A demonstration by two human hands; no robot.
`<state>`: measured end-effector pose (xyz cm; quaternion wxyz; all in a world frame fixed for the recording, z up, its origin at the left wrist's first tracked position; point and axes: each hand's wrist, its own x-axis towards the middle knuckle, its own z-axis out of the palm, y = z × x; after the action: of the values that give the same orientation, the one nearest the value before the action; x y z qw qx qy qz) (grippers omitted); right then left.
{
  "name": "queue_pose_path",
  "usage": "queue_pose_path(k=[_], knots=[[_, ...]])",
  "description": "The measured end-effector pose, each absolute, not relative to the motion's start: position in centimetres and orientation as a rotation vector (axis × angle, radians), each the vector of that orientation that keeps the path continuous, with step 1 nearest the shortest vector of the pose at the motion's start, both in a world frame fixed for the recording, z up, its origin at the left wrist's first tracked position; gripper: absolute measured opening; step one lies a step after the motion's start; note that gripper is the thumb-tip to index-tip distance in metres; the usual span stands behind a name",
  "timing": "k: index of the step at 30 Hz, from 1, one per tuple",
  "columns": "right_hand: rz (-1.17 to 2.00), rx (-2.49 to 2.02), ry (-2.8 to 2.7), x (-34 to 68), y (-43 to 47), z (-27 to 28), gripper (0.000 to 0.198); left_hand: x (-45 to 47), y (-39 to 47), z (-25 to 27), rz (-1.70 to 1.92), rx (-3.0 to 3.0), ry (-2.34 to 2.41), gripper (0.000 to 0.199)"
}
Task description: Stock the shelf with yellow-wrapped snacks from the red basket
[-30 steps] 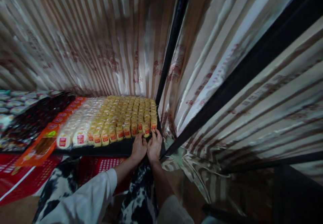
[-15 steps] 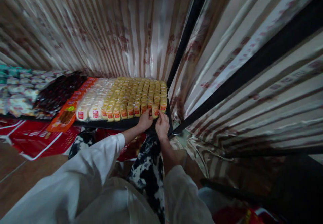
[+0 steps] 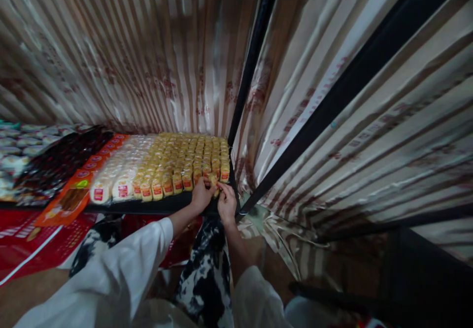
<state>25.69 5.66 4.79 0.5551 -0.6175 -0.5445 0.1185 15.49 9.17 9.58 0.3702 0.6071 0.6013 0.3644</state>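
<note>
Both hands are at the front edge of the black shelf (image 3: 170, 203), just below the centre of the frame. The left hand (image 3: 201, 195) has its thumb and fingers closed on the left side of a yellow packet (image 3: 213, 179). The right hand (image 3: 226, 202) has its fingertips at the right side of the same packet; whether they pinch it or only touch it cannot be told. This packet is at the front of the yellow rows, near their right end; its exact tilt is hidden by the fingers.

The other yellow packets (image 3: 181, 158), with red labels on the front ones, stand in close rows on the shelf. Leftward from them: white packets (image 3: 121, 173), an orange pack (image 3: 76, 185) overhanging the front edge, dark glossy packs (image 3: 62, 165), and pale packs (image 3: 27, 146) at the left edge of the frame.

Below the shelf, lower left: red printed material (image 3: 40, 242). Behind: striped curtain (image 3: 129, 57), with a black post (image 3: 253, 62) at upper centre and a thicker diagonal bar (image 3: 340, 101) at right.
</note>
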Motion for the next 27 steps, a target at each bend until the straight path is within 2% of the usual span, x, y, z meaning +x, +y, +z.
queue_pose_path(k=[11, 27], knots=[[0.209, -1.481, -1.177, 25.5, 5.7, 5.0, 0.039, 16.1, 8.9, 12.5, 0.840, 1.781, 1.630, 0.026], [0.161, -1.597, -1.335, 25.1, 5.8, 5.2, 0.043, 16.6, 10.6, 10.6, 0.735, 2.008, 1.682, 0.019]])
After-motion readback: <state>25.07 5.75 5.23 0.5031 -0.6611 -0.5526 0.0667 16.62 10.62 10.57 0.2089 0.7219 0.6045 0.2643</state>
